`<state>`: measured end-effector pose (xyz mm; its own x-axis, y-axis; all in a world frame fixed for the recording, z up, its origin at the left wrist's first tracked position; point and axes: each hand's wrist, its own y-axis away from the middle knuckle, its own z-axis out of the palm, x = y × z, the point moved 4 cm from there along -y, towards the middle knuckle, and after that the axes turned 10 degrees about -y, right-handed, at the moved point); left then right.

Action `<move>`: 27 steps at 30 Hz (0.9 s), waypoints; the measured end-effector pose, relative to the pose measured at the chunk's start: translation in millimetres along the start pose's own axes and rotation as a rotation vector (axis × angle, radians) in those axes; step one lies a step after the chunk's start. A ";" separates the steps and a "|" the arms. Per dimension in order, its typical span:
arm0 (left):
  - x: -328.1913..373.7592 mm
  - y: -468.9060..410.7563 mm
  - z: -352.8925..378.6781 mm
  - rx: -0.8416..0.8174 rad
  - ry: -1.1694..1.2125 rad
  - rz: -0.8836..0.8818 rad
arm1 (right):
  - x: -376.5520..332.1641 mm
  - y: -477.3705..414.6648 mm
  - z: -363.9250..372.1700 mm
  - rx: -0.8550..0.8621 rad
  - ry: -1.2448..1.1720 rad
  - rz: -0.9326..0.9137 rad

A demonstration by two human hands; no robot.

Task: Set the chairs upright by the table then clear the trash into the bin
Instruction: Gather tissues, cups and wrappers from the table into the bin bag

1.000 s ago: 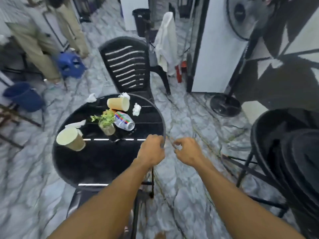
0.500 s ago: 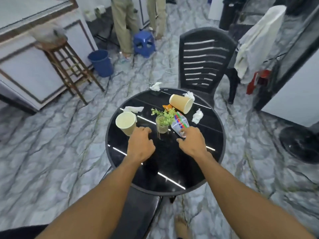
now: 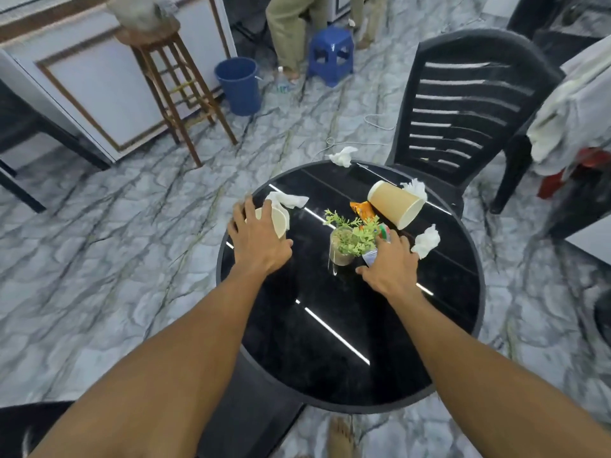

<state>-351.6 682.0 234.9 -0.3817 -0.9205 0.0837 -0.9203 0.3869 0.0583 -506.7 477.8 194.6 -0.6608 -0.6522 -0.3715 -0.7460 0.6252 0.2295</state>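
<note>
A round black table point(image 3: 363, 325) carries the trash. My left hand point(image 3: 258, 239) grips an upright paper cup point(image 3: 276, 219) at the table's left edge, a crumpled tissue point(image 3: 287, 200) just behind it. My right hand point(image 3: 390, 266) lies over a crushed colourful can point(image 3: 372, 257) with its fingers curled round it, right of a small potted plant point(image 3: 347, 239). A second paper cup point(image 3: 395, 203) lies on its side beside an orange wrapper point(image 3: 362, 208). More tissues point(image 3: 426, 241) point(image 3: 344, 156) lie on the table. A black slatted chair point(image 3: 463, 110) stands upright behind the table.
A blue bin point(image 3: 239, 84) stands on the marble floor at the back left, between a wooden stool point(image 3: 172, 84) and a blue plastic stool point(image 3: 330, 54). A person in khaki trousers point(image 3: 287, 28) is beyond them. A cloth-draped chair point(image 3: 568, 127) is on the right.
Both hands have reached forward over the table. My left hand has closed round the upright cup and my right hand has come down on the can.
</note>
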 end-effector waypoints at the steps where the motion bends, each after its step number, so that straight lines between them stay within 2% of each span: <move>1: -1.0 -2.8 3.3 -0.023 0.018 -0.007 | 0.0 -1.7 2.8 -0.011 0.001 0.003; 8: 3.1 0.5 9.9 -0.040 0.141 0.023 | 8.6 6.6 11.8 -0.026 -0.044 0.041; 11: 8.4 20.1 7.5 -0.040 0.131 0.089 | 11.0 21.1 9.6 -0.017 -0.077 0.071; 21: 63.4 126.3 -2.0 -0.037 0.070 0.512 | 28.2 131.3 -17.4 0.098 -0.107 0.117; 27: 141.8 200.4 -15.7 -0.049 0.074 0.814 | 92.7 229.8 -34.6 0.297 -0.196 0.287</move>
<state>-588.7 629.9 274.0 -0.9203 -0.3451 0.1841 -0.3521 0.9359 -0.0056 -742.2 546.1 244.0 -0.7876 -0.3592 -0.5007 -0.4605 0.8830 0.0910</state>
